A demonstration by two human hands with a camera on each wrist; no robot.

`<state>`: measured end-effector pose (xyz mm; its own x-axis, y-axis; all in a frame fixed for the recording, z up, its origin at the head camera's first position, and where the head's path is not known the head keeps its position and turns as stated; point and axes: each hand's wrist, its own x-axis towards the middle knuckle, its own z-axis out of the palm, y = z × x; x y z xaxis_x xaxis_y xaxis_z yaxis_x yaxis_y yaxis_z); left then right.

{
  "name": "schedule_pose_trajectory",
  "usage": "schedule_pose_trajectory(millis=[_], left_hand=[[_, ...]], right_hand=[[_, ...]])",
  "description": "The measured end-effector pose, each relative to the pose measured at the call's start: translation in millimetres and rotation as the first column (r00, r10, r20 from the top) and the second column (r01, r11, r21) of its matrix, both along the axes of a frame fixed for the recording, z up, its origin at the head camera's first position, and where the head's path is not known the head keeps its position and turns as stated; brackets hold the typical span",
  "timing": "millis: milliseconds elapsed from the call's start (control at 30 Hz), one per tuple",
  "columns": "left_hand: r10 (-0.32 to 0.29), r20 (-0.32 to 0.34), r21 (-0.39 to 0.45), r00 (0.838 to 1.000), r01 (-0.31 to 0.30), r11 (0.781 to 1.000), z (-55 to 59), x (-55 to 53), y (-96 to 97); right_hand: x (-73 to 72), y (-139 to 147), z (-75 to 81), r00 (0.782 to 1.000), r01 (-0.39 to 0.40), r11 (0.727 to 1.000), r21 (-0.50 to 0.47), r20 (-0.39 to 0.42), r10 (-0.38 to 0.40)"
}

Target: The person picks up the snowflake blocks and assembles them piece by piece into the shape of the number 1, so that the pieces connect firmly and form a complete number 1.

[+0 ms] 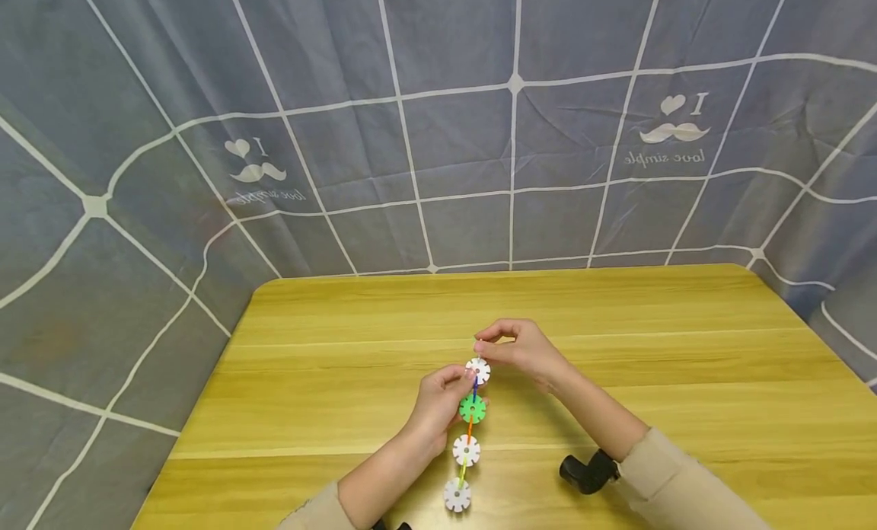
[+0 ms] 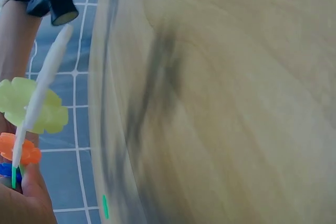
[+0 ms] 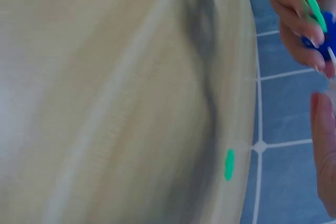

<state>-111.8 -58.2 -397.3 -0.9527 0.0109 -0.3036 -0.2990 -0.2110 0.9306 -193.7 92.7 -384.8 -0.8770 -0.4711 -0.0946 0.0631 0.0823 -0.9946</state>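
A chain of slotted plastic discs runs toward me in the head view. White discs [image 1: 467, 451] and a green disc [image 1: 473, 409] face up, with blue, orange [image 1: 469, 429] and yellow-green discs edge-on between them. My left hand [image 1: 436, 403] grips the chain near its far end, thumb on the top white disc [image 1: 479, 371]. At that end my right hand [image 1: 519, 353] pinches a small pale disc, seen edge-on and mostly hidden by the fingers. The left wrist view shows the yellow-green disc [image 2: 52, 111] broadside; in the right wrist view, fingers hold beside the blue disc [image 3: 329, 38].
A wooden table [image 1: 329, 416] lies under both hands, with a grey-blue gridded curtain [image 1: 459, 142] behind and at the sides. A black wrist camera [image 1: 588, 473] sits by the right sleeve. A small green strip [image 3: 229, 164] shows near the table's edge.
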Motion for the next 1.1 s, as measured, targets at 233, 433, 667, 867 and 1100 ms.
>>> schedule_pose_trajectory(millis=[233,433,667,867,1100], left_hand=[[0.047,-0.021,0.019,0.999,-0.046,0.999,4.0,1.5,4.6],[0.108,-0.03,0.058,0.994,-0.107,0.993,6.2,2.2,6.3],[0.033,-0.022,0.087,0.999,-0.031,0.996,5.8,0.3,4.2],[0.023,-0.009,0.071,1.0,-0.022,0.997,8.3,-0.4,6.3],[0.031,-0.022,0.103,0.999,-0.029,0.994,10.5,0.9,8.0]], right_hand=[[-2.8,-2,5.0,0.998,-0.03,0.999,0.037,-0.06,0.032],[1.9,-7,4.8,0.996,-0.009,0.998,0.056,-0.092,0.014],[2.2,-2,8.4,0.998,-0.013,0.998,0.054,-0.061,0.016],[-1.0,0,8.7,0.999,-0.017,1.0,0.006,-0.034,0.017],[-1.4,1,9.3,0.999,-0.023,1.0,0.001,-0.032,0.023]])
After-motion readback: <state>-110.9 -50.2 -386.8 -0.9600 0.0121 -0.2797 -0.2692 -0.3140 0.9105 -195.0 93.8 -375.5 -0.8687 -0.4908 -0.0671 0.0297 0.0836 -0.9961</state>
